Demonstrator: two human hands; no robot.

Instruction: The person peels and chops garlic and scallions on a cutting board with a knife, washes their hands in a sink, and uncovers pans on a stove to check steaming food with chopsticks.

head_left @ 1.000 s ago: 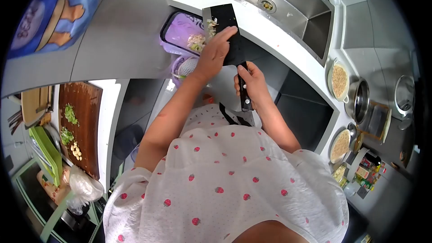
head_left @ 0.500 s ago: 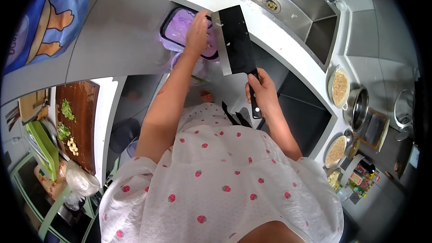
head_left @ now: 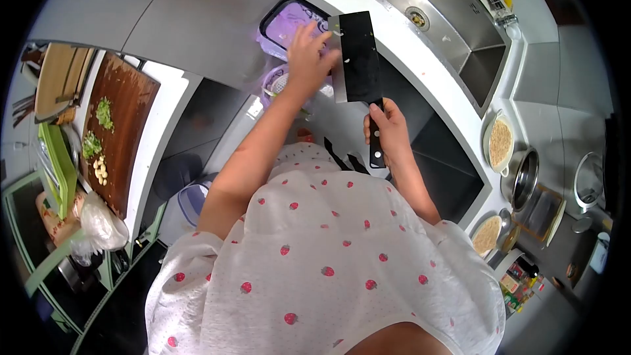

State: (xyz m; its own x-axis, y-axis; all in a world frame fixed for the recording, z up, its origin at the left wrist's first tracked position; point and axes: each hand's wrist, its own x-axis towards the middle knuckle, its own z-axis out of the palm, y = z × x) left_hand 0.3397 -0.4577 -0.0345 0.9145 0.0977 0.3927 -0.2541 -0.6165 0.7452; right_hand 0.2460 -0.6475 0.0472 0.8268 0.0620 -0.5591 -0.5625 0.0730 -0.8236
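Observation:
My right hand (head_left: 392, 133) is wrapped round the black handle of a cleaver (head_left: 359, 59), whose broad dark blade points away from me. Small bits of green and pale food cling to the blade. Beside the blade's bright edge, my left hand (head_left: 309, 59) has its fingers spread and holds nothing; I cannot tell whether a fingertip touches the steel. Beyond and partly behind that hand is a bin lined with a purple bag (head_left: 279, 26). A purple basket (head_left: 268, 79) is below it, partly covered by my left wrist.
At left, a wooden cutting board (head_left: 125, 131) bears chopped greens (head_left: 104, 113) and peeled garlic cloves (head_left: 100, 171). A steel sink (head_left: 453, 29) is set in the white counter ahead. Bowls of light-brown crumbs (head_left: 501, 141) and a steel pot (head_left: 524, 177) stand at right.
My view has shifted, bringing the cutting board further into sight. My left hand's fingers have spread more beside the blade. The cleaver stays in my right hand.

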